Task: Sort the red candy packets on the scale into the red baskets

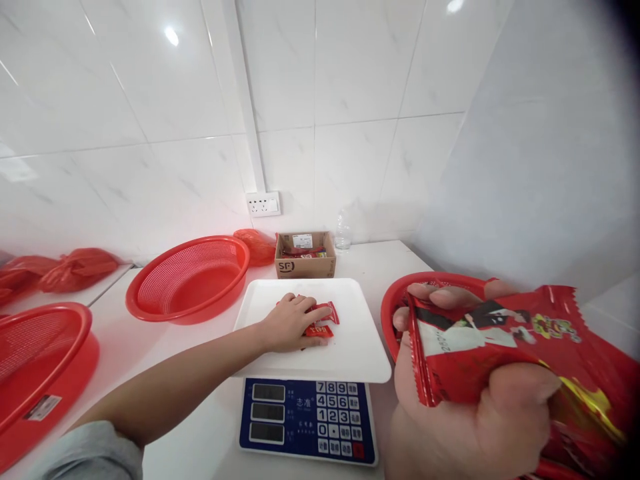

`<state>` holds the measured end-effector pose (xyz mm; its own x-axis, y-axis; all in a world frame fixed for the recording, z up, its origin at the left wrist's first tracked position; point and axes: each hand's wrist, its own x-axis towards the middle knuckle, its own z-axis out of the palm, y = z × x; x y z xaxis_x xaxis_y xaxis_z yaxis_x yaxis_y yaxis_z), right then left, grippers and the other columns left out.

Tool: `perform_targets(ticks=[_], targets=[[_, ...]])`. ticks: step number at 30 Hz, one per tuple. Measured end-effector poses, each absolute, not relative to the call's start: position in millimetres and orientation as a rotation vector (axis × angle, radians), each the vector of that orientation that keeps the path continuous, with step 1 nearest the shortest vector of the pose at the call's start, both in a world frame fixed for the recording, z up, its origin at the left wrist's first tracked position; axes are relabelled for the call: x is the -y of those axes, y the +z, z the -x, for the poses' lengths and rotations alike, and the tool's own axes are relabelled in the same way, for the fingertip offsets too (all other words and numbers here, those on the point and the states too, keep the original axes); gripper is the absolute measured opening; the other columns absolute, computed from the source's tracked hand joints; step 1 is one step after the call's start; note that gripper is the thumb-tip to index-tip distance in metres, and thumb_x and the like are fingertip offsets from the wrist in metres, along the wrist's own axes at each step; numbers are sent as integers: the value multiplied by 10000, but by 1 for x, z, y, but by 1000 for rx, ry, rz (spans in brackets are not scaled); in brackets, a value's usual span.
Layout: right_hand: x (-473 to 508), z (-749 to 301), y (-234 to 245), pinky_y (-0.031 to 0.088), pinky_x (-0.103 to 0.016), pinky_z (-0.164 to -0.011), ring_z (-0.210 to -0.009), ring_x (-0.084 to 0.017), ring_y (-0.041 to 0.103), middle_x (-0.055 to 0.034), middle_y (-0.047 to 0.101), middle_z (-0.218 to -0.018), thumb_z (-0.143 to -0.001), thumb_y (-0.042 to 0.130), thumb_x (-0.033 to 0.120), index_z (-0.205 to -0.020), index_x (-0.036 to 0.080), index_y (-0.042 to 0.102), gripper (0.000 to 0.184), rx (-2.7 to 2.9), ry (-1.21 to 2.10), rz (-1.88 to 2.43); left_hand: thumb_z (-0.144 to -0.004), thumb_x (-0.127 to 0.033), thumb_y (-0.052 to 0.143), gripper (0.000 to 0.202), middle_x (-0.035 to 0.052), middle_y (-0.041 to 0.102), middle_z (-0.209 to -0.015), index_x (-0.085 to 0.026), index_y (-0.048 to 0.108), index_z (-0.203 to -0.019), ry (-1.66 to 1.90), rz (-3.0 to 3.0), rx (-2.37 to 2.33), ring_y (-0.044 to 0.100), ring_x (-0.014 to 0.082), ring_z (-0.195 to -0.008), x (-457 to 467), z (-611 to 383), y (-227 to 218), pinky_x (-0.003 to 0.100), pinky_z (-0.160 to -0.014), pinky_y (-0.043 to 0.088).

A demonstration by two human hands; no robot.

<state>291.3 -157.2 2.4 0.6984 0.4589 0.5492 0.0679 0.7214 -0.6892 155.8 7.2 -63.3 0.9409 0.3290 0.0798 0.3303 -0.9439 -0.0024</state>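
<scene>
On the white pan (350, 347) of a digital weighing scale (307, 420), my left hand (296, 323) lies with curled fingers around a few small red snack packets (326, 313). Its palm hides part of them. Close to the camera at the right, my right hand (480, 413) is closed on red printed snack packets (500, 340), the front one showing a figure and yellow-green lettering. How many it holds cannot be told. Behind that hand, a red basket (400, 283) is partly covered.
A red mesh basket (193, 280) stands left of the scale, another red basket (45, 373) at the left edge. Behind the pan are a cardboard box (306, 268) with red packets and a clear plastic bottle (343, 230). Tied red bags (80, 269) lie by the tiled wall.
</scene>
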Motion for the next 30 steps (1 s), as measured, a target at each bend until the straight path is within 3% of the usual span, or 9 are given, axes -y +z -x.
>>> perform_targets(ticks=[3, 12, 22, 30], targets=[[155, -284, 12, 524, -387, -723, -807, -221, 661, -40, 672, -887, -942, 502, 454, -1042, 253, 610, 249, 715, 182, 601, -916, -600, 446, 531, 127, 620, -1037, -203, 551, -1253, -143, 3041, 571, 594, 296, -945, -9, -160, -64, 439, -846, 435], [152, -281, 12, 564, -408, -658, -782, -241, 678, -56, 680, -865, -932, 506, 365, -1022, 233, 632, 204, 670, 177, 573, -926, -595, 441, 459, 92, 658, -913, -184, 597, -1057, -228, 3042, 683, 628, 252, -853, -24, -163, -68, 346, -748, 457], [154, -269, 30, 563, -388, -632, -808, -248, 679, -57, 677, -846, -902, 540, 381, -935, 234, 640, 181, 672, 187, 632, -926, -519, 471, 318, 23, 709, -927, -230, 584, -998, -513, 2979, 1207, 659, 204, -802, -39, -132, -35, 271, -642, 437], [153, -271, 27, 564, -390, -611, -739, -233, 669, -79, 672, -876, -907, 537, 431, -851, 205, 653, 259, 683, 181, 641, -909, -558, 409, 379, 23, 682, -855, -231, 567, -1018, -600, 2658, 1652, 633, 219, -742, -74, -69, -6, 279, -612, 395]])
